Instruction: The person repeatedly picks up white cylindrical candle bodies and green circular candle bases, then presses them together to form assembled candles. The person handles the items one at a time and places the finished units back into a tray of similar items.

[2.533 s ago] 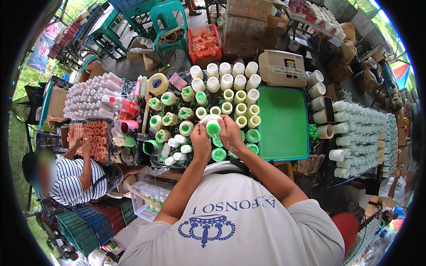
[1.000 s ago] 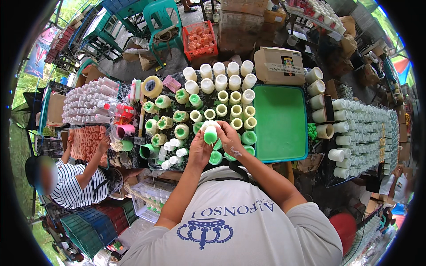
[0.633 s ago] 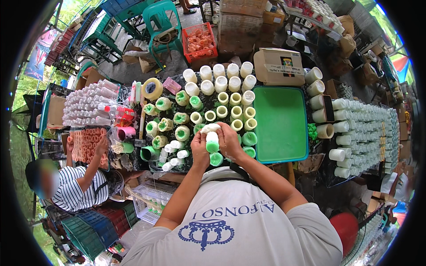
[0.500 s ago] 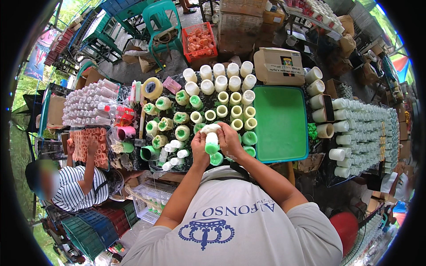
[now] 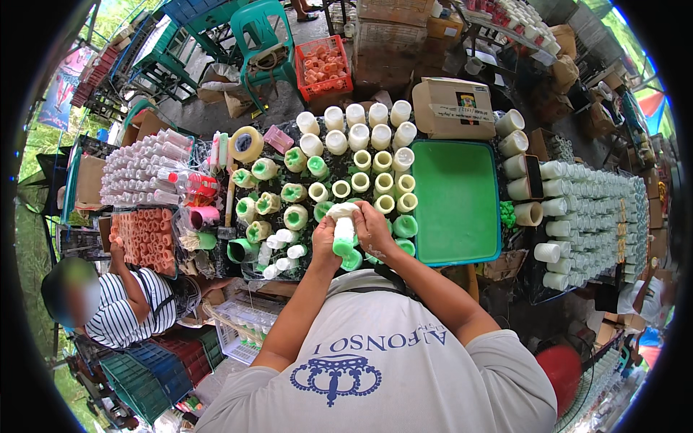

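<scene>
Both my hands hold one upright cylinder [image 5: 343,235] over the table's near edge. It is white above and green at the bottom. My left hand [image 5: 325,242] grips its lower part from the left. My right hand [image 5: 374,225] wraps its upper part from the right. Around it stand several green cylinders [image 5: 295,216], pale yellow ones [image 5: 383,182] and white ones [image 5: 359,135] on the dark table top. A few small white pieces [image 5: 278,252] lie just left of my left hand.
A green tray [image 5: 456,202] lies right of my hands, with rows of white cups [image 5: 592,209] beyond it. A seated person in a striped shirt [image 5: 119,317] reaches to an orange rack [image 5: 144,238] at the left. A tape roll [image 5: 247,143], cardboard box [image 5: 451,107] and red crate [image 5: 324,66] stand further back.
The cylinder in my hands has risen and come toward me, now showing its white body above the green end. The seated person's arm has shifted at the orange rack.
</scene>
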Tool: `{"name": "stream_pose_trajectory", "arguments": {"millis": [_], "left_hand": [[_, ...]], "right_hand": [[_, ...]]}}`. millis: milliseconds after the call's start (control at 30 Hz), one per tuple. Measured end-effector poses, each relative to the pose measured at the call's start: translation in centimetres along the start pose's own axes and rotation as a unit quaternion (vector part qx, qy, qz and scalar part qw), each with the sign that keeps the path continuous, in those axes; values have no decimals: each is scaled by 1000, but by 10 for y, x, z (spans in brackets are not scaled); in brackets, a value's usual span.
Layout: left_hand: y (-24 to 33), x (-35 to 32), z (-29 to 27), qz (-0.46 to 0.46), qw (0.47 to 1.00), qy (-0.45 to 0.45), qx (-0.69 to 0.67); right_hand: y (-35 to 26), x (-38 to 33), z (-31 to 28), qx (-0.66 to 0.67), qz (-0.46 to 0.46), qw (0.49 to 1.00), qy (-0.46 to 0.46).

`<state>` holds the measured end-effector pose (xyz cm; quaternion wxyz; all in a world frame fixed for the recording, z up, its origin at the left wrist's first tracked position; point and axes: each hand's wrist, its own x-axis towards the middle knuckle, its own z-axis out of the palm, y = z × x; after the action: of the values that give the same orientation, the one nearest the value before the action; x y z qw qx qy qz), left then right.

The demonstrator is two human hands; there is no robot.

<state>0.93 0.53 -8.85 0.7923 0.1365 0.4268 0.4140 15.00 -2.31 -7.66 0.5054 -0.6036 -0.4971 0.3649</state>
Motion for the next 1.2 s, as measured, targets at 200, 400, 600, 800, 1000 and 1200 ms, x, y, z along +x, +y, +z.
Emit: {"name": "stream_pose_trajectory", "arguments": {"millis": [200,400,600,800,1000,1200], "left_hand": [[1,4,-1,-16,999,-23,-30],[3,5,5,-34,998,2,-50],[1,10,3,-58,996,47,-59],[-3,18,-7,-82,995,27,-57],[-6,21,-11,-81,996,28,-25],[-4,21,-10,-114,992,46,-25]], "right_hand": [[0,1,1,15,41,999,-17],[12,1,4,43,73,996,-25],[20,3,5,59,101,993,-31],[31,3,6,66,115,990,-39],[36,3,9,111,158,980,-41],[47,5,11,130,170,975,-57]]}}
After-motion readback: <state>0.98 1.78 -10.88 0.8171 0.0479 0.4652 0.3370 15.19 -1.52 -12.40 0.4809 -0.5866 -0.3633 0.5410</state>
